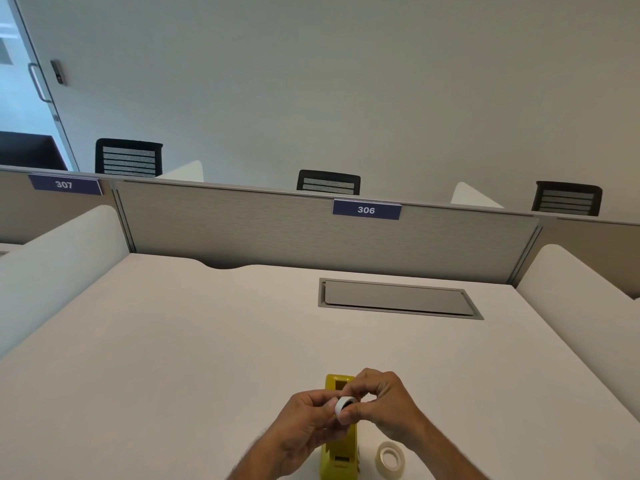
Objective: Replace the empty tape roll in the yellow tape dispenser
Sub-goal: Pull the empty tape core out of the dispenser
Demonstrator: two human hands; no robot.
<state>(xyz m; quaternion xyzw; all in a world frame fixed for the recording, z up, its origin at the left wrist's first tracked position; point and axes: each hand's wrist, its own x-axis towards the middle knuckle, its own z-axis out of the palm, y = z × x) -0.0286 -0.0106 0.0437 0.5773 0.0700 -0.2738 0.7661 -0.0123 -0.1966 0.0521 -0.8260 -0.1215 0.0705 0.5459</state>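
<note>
Both hands, left (304,415) and right (384,400), pinch a small white ring (343,407) above the yellow dispenser (341,455); a loose grip could drop it onto the counter (207,341) beside the fresh tape roll (390,458).

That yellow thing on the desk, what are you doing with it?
A person is changing the tape in a yellow tape dispenser that sits on the white desk. Both hands, the left hand and right hand, hold a small white ring just above the dispenser; it looks like the empty core. A clear tape roll lies flat on the desk to the right of the dispenser, not yet picked up.
</note>
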